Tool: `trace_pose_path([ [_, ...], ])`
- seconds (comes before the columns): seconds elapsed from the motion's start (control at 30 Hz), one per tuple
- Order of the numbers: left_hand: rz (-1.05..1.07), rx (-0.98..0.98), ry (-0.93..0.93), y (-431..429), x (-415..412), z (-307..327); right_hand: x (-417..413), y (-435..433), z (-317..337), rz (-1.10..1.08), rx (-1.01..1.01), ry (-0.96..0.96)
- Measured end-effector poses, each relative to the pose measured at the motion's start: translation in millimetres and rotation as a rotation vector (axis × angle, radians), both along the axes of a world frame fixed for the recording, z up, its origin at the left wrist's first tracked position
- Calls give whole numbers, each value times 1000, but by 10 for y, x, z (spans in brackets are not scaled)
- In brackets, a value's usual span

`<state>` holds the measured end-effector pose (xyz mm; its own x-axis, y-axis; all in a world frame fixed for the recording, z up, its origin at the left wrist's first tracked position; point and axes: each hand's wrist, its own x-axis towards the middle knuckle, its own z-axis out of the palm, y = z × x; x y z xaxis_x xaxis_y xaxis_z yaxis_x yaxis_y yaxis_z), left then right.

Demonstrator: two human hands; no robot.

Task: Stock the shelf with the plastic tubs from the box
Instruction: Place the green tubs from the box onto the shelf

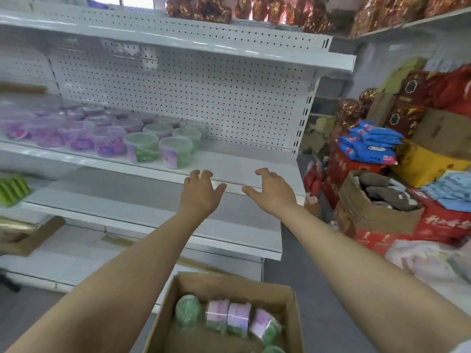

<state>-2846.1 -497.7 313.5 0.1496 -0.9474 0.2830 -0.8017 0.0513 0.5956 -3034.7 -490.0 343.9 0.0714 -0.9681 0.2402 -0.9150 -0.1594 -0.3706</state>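
Observation:
Rows of clear plastic tubs (142,146) with purple and green contents fill the left and middle of a white shelf (244,171). Its right part is bare. Both my arms reach out over the shelf's front edge. My left hand (201,192) and my right hand (270,191) hover there with fingers spread and loosely bent, holding nothing. Below me an open cardboard box (293,299) holds several green and pink-labelled tubs (237,318) lying on their sides.
A lower white shelf (153,217) juts out beneath my hands. Right of the shelving stand stacked cartons, blue packets (369,146) and an open brown box (374,212). Red-gold wrapped goods (254,8) fill the top shelf. Green items (12,189) sit at far left.

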Motion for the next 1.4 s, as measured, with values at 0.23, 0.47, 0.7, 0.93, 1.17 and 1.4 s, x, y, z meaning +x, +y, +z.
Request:
trace_pose_path([
  [0.23,-31,148,-40,182,-253,-560,-288,165,-475,-35,97,-71],
  [0.47,-63,408,-38,362,-246,-1559,-485,367,-1465,-125,359,-109],
  [0.7,-100,733,-48,588,-83,-2677,-547,670,-2674,-238,724,-134],
  [0.93,-171,889,-41,474,-28,-3614,-490,1057,-3769,-347,1059,-229],
  [1.17,-240,888,10,155,-259,-4311,-454,1295,-4504,-715,1214,-470],
  [1.4,-227,950,-90,-113,-423,-4751,-242,1435,-4787,-770,1137,-542],
])
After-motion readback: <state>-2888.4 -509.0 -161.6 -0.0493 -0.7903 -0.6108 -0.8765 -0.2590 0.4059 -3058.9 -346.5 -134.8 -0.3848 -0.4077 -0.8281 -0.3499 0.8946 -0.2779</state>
